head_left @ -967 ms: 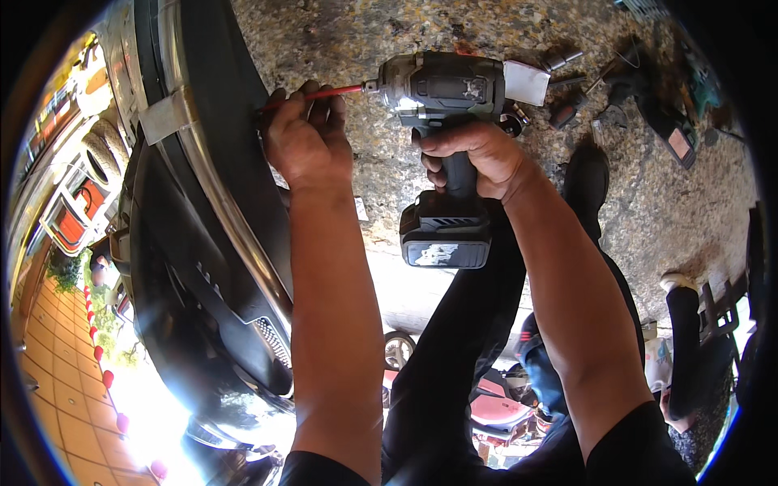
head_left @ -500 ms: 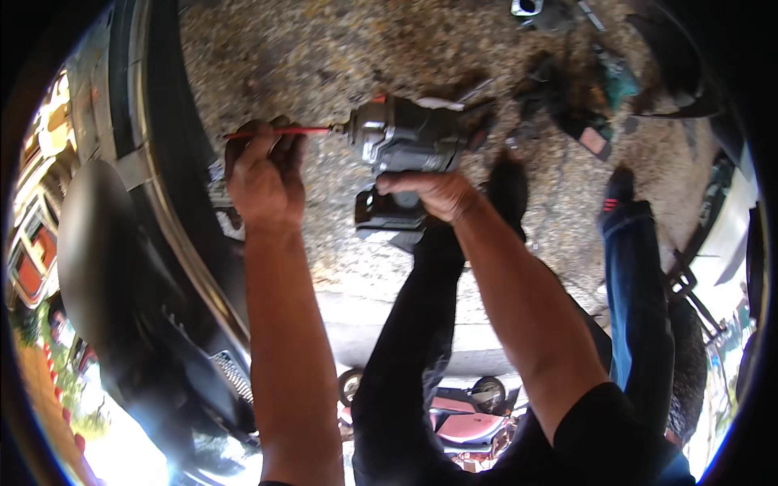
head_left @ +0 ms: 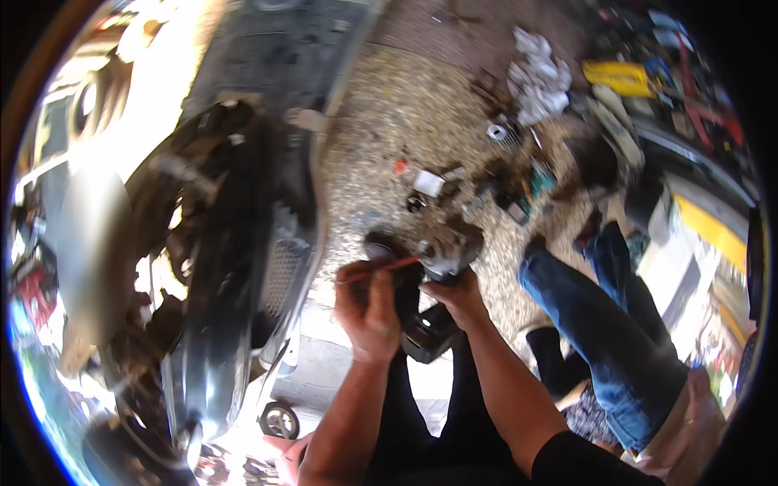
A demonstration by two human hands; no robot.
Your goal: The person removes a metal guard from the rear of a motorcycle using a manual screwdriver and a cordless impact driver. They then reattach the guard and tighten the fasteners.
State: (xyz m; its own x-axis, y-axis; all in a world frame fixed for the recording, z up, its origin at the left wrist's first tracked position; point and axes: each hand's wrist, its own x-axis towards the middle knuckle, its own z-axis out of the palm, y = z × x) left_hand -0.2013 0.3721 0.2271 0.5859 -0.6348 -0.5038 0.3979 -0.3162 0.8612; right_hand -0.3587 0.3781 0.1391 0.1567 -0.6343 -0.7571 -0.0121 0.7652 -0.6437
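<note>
My right hand is wrapped round the handle of a dark cordless impact driver, in front of my body. Its black battery hangs below the grip, and its nose points left. From the nose a thin red rod reaches across to my left hand. The fingers of that hand are closed round the rod's far part; whether it is a screwdriver bit or some other shaft is too blurred to tell.
At the left stands a large dark vehicle body with its inside partly exposed. Beyond my hands lie a white box, crumpled white plastic and dark parts on the pebbled ground. A person in blue jeans is close at the right.
The view has swung, showing more of the vehicle and the ground ahead. Both hands with the driver and red rod are nearer my body, and the rod now slants.
</note>
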